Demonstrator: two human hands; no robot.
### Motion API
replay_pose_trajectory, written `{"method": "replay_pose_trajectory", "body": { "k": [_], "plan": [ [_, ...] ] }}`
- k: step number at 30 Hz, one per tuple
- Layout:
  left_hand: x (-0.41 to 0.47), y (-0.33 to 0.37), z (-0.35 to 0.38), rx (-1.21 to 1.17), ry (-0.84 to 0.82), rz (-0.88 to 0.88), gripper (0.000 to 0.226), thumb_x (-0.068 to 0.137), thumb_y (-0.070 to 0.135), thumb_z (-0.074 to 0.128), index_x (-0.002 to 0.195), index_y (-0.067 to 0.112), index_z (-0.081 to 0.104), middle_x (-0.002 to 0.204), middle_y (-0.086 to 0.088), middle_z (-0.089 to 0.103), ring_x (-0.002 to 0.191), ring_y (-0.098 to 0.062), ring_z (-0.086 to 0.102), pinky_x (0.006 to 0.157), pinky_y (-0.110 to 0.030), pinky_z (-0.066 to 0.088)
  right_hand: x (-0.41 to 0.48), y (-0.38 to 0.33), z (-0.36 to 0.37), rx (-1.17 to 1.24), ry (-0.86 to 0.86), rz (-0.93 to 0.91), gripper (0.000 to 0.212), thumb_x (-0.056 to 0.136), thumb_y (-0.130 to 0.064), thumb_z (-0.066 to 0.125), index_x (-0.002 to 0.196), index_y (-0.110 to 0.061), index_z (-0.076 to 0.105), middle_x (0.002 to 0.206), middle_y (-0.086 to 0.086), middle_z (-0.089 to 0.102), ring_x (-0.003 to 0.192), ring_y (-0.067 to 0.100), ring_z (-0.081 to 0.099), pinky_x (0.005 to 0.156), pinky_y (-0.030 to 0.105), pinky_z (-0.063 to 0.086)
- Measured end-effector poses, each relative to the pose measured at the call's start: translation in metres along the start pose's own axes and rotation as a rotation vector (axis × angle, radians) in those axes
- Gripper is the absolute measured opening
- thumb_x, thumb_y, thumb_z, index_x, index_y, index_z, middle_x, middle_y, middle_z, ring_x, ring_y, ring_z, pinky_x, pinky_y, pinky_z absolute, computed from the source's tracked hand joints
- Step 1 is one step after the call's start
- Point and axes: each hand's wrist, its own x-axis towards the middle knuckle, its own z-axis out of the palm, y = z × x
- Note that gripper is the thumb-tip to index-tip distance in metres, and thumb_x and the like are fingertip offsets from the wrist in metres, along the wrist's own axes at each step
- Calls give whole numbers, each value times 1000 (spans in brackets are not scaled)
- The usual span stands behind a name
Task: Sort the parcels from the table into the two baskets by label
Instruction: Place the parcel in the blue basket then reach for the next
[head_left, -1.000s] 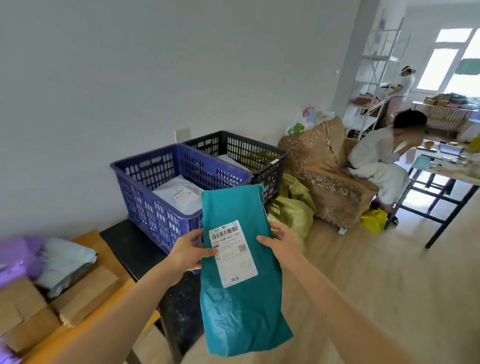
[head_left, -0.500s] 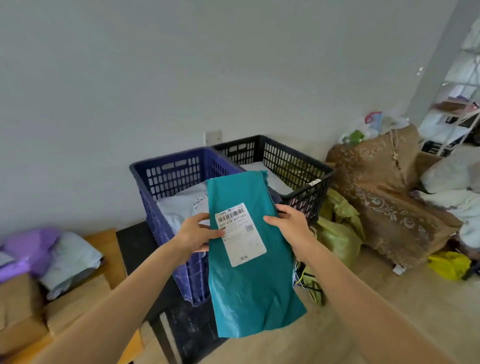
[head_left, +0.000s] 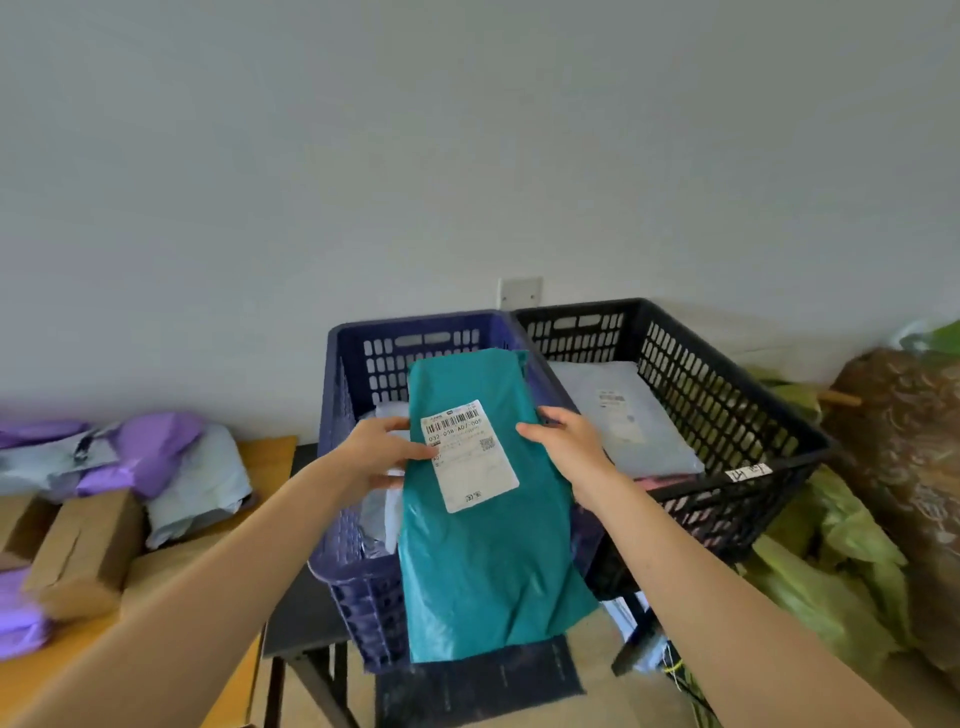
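Two hands hold a teal bag (head_left: 488, 551) up in the air. The left hand (head_left: 374, 457) pinches its left edge, thumb on the white label (head_left: 470, 454). The right hand (head_left: 571, 452) grips its right edge. The bag hangs over the blue basket (head_left: 358, 374). Next to that, on the right, is the black basket (head_left: 727, 395) with a grey parcel (head_left: 634, 415) inside. More parcels (head_left: 156, 457) sit on the table (head_left: 260, 457) at the left.

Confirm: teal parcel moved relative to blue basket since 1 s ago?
Yes. The teal parcel went forward, now over the right side of the blue basket.
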Motion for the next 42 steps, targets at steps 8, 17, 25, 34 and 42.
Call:
{"method": "replay_pose_trajectory", "body": {
  "k": [8, 17, 25, 34, 42],
  "plan": [
    [61, 19, -21, 3, 100, -41, 29, 82, 3, 74, 110, 8, 66, 102, -5, 73, 96, -22, 68, 86, -44, 57, 79, -6, 30, -15, -62, 73, 23, 89, -10, 66, 112, -10, 66, 99, 3, 69, 81, 16, 66, 66, 27, 54],
    [139, 4, -45, 326, 241, -25, 40, 85, -1, 69, 123, 0, 56, 109, -6, 62, 94, -22, 60, 82, -37, 55, 152, 20, 80, -107, -140, 177, 43, 90, 1, 63, 131, 0, 53, 123, 12, 62, 94, 19, 60, 82, 29, 49],
    [187, -30, -37, 427, 289, -145, 63, 89, -5, 55, 141, 8, 22, 117, -11, 57, 89, -21, 54, 64, -30, 48, 202, 68, 116, -182, -179, 272, 46, 87, 8, 63, 130, 0, 49, 126, 14, 59, 112, 30, 60, 90, 33, 51],
    [212, -55, -11, 445, 489, -366, 61, 84, 4, 65, 134, 11, 30, 121, -13, 45, 104, -31, 50, 85, -39, 49, 231, 115, 138, -255, -211, 268, 40, 85, 9, 64, 122, -4, 53, 115, 7, 61, 99, 18, 59, 88, 29, 51],
    [232, -71, -9, 523, 478, -449, 70, 85, 18, 67, 140, 12, 23, 137, -21, 33, 125, -39, 39, 98, -49, 42, 241, 141, 155, -436, -330, 148, 48, 88, -5, 66, 133, -13, 51, 124, 1, 63, 111, 17, 60, 97, 27, 47]
  ]
}}
